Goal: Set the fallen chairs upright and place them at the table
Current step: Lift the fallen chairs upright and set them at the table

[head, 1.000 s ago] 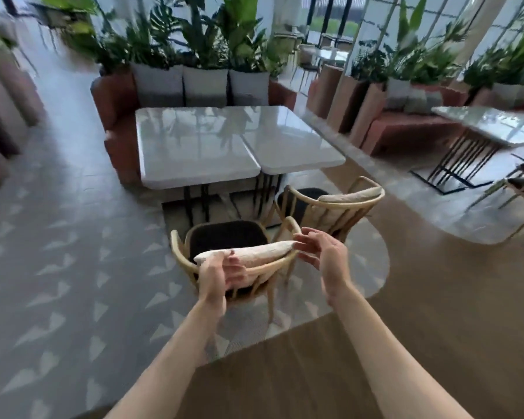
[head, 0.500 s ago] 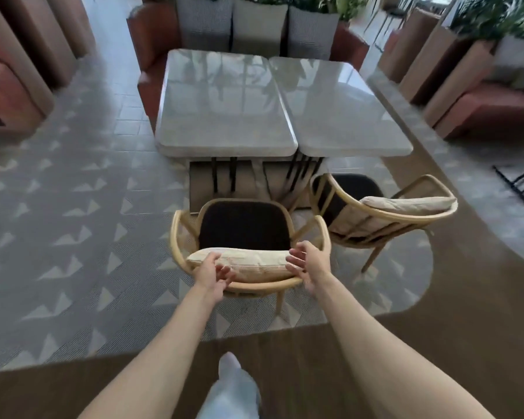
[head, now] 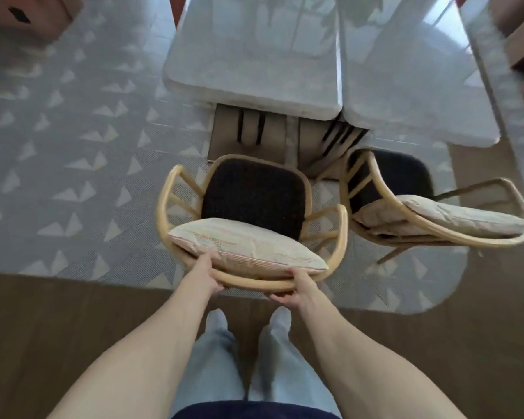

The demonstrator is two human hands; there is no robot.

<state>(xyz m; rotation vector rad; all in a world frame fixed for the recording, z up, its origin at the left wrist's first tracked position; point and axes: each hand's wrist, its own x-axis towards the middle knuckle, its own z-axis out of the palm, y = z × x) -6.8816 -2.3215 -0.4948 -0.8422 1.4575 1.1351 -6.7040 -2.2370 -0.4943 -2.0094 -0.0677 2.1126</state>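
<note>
While both hands grasp near chair's [head: 254, 201] curved backrest, left hand [head: 208, 275], right hand [head: 297, 287], table [head: 254, 71] just beyond

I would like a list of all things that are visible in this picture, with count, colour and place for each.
table tops: two, pale grey marble look, side by side at the top, on dark thin legs.
near chair: one, light wooden frame, dark seat, upright before the left table top.
near cushion: one, cream, leaning on the near chair's back rail.
second chair: one, same frame and dark seat, to the right, turned at an angle.
second cushion: one, cream, on its back rail.
carpet: one, grey with pale triangles, under the tables and chairs.
wooden floor: brown, at the bottom.
left hand: grip on the near chair's back rail.
right hand: grip on the same rail.
legs: two, light blue trousers.
</note>
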